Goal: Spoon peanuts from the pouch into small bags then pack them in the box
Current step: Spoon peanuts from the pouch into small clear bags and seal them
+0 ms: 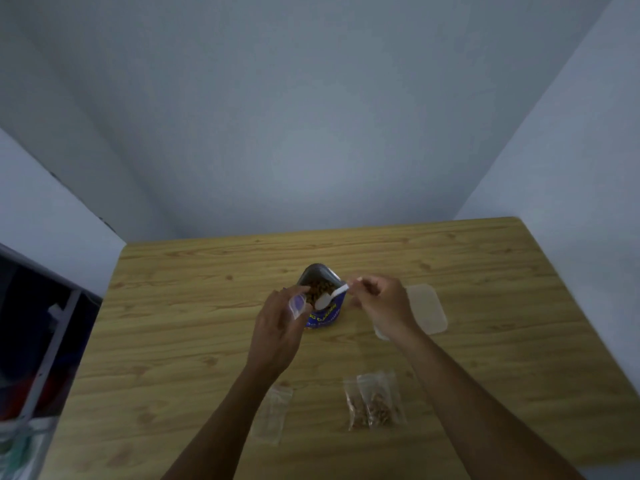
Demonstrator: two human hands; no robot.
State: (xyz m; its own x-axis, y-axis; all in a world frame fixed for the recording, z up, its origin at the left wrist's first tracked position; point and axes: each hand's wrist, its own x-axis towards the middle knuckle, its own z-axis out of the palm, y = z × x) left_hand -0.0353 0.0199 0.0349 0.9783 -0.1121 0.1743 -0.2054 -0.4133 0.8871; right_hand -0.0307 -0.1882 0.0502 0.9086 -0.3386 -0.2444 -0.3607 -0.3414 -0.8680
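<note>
The blue peanut pouch (323,315) stands open midway across the wooden table (485,271), peanuts showing in its mouth. The right hand (381,303) pinches the handle end of a white plastic spoon (327,299), its bowl at the pouch's near rim; whether it is loaded I cannot tell. The left hand (275,327) pinches a small clear bag (297,305) just beside that bowl. I'd say the pour goes best with the bag's mouth held wide over the pouch, so strays drop back in, and the spoon tipped slowly. Filled bags (375,405) lie nearer the person, an empty bag (272,415) lies beside the left forearm, and the clear plastic box (429,310) sits behind the right hand.
</note>
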